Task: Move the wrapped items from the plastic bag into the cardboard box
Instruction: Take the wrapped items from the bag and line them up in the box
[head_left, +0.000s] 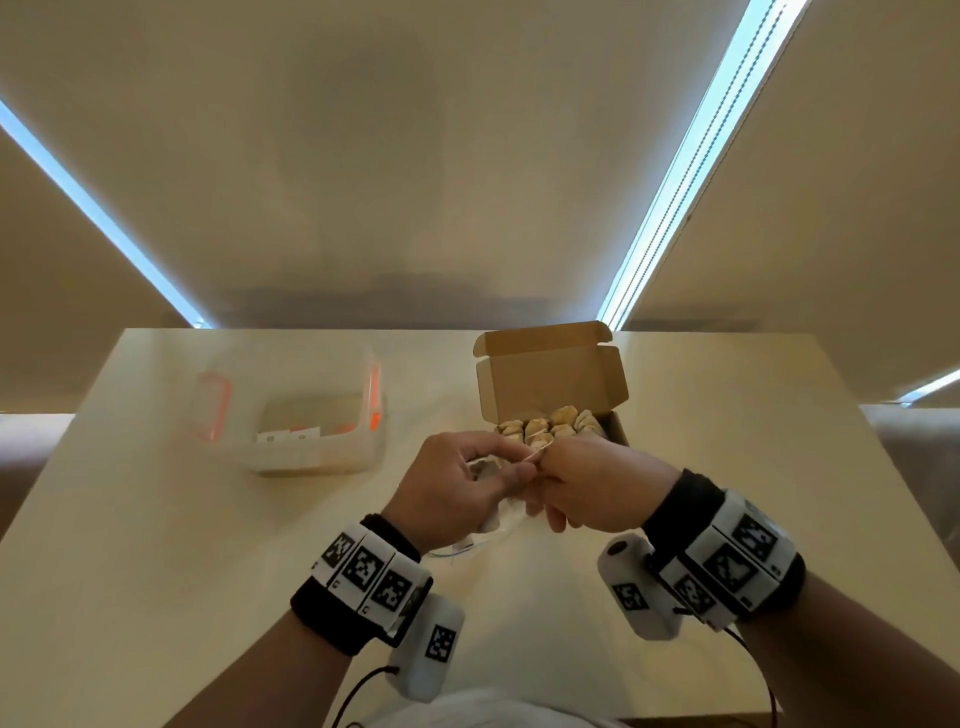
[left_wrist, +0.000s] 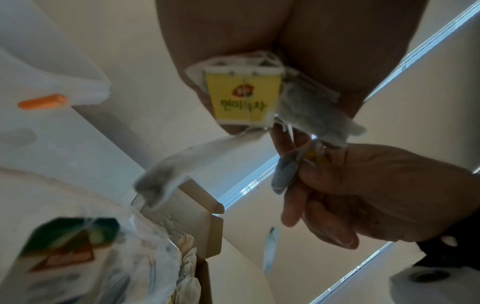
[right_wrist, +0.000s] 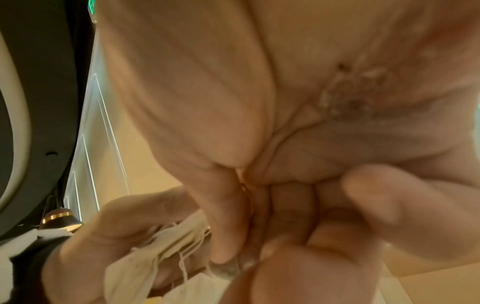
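Tea bags (left_wrist: 306, 111) pinched between both hands' grips.

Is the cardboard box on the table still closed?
No, the cardboard box stands with its lid flapped up and open, and several wrapped items already lie inside it.

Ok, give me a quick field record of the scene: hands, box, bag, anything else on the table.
left hand: grips a bunch of tea bags with a yellow tag
right hand: pinches one tea bag from that bunch
cardboard box: lid open, wrapped items inside, just beyond the hands
plastic bag: below the left hand
clear container: orange clips, left of box
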